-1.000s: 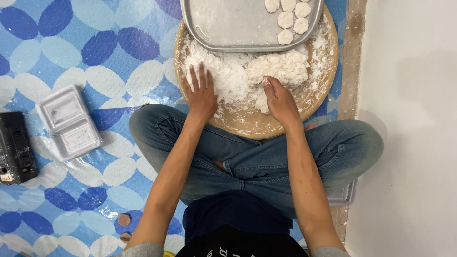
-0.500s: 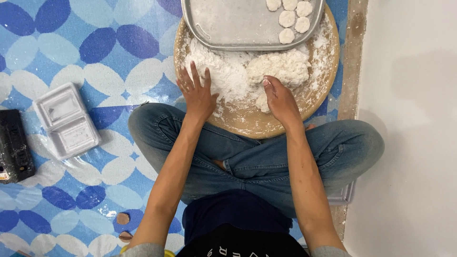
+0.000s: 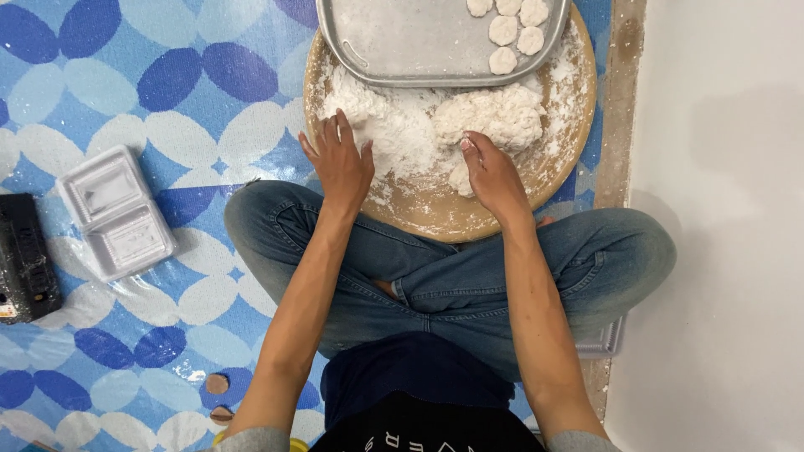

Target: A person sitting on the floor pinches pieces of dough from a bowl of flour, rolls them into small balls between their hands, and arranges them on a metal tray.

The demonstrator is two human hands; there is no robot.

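A round wooden board (image 3: 469, 219) lies on the floor in front of my crossed legs, covered with loose flour (image 3: 394, 134) and a lump of white dough (image 3: 494, 117). My left hand (image 3: 339, 163) rests flat with fingers spread on the flour at the board's left side. My right hand (image 3: 492, 172) presses its fingertips into the near edge of the dough lump. A metal tray (image 3: 419, 42) sits across the far part of the board, holding several small round dough pieces (image 3: 511, 29) in its right corner.
A blue and white patterned mat (image 3: 167, 92) covers the floor. An open white plastic clamshell box (image 3: 113, 213) lies to the left, with a black rectangular object (image 3: 25, 259) beside it at the edge. A white wall (image 3: 720, 209) runs along the right.
My right hand has slid slightly forward onto the dough lump and curled its fingers. My left hand has stayed on the flour.
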